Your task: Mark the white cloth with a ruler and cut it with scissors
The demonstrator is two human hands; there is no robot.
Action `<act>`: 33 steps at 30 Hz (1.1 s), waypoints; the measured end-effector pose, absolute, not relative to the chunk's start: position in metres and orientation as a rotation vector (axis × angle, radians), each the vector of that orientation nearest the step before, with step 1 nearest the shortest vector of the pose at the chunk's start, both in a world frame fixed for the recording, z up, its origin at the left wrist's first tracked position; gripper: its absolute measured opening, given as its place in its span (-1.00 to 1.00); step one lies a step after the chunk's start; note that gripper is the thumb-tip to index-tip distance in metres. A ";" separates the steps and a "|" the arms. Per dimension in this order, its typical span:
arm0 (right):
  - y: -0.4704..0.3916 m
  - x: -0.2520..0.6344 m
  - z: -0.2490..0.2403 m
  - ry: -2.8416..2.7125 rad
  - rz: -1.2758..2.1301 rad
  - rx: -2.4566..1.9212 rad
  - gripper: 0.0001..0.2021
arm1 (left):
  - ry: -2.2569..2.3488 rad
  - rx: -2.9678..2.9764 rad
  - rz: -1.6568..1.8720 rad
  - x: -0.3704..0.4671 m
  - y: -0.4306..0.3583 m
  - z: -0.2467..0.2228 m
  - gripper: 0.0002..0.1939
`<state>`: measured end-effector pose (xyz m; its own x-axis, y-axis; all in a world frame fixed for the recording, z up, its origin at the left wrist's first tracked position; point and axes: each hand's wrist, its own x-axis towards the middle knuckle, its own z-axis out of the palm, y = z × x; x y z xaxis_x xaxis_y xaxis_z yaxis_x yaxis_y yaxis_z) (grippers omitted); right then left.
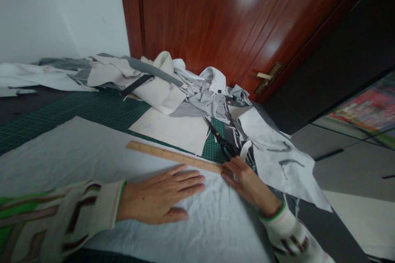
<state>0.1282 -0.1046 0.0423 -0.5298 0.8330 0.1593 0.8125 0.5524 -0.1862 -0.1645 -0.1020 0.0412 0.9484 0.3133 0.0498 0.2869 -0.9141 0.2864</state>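
Observation:
A large pale grey-white cloth is spread over a green cutting mat. Near the cloth's far edge lies a wooden ruler. My left hand rests flat on the cloth, just on the near side of the ruler, fingers stretched to the right. At the ruler's right end, my right hand pinches it between thumb and fingers. Black-handled scissors lie just beyond my right hand, partly among scraps.
Grey and cream fabric scraps are heaped along the back, in front of a brown wooden door. A white sheet lies beyond the ruler. More white fabric covers the right side. Dark cabinets stand at the right.

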 end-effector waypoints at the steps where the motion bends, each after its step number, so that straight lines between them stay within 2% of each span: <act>1: -0.106 0.132 0.042 -2.560 0.126 -1.391 -0.92 | 0.447 2.831 0.127 -0.164 -0.102 0.041 -0.32; 13: -0.125 0.171 0.039 -2.557 0.071 -1.440 -0.88 | 0.456 2.867 0.284 -0.169 -0.105 0.038 -0.31; 19: -0.119 0.166 0.044 -2.570 0.111 -1.468 -0.87 | 0.489 2.936 0.288 -0.146 -0.109 0.039 -0.21; 27: -0.123 0.170 0.043 -2.526 0.122 -1.492 -0.89 | 0.521 2.889 0.334 -0.097 -0.105 0.025 -0.38; 33: -0.124 0.177 0.041 -2.494 0.143 -1.489 -0.87 | 0.505 2.804 0.441 -0.097 -0.100 0.015 -0.37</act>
<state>0.1766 -0.1243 0.0413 -0.4557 0.8777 0.1486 0.8550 0.4780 -0.2014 -0.0972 -0.1003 0.0150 0.8935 0.3744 0.2481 0.2960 -0.9063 0.3017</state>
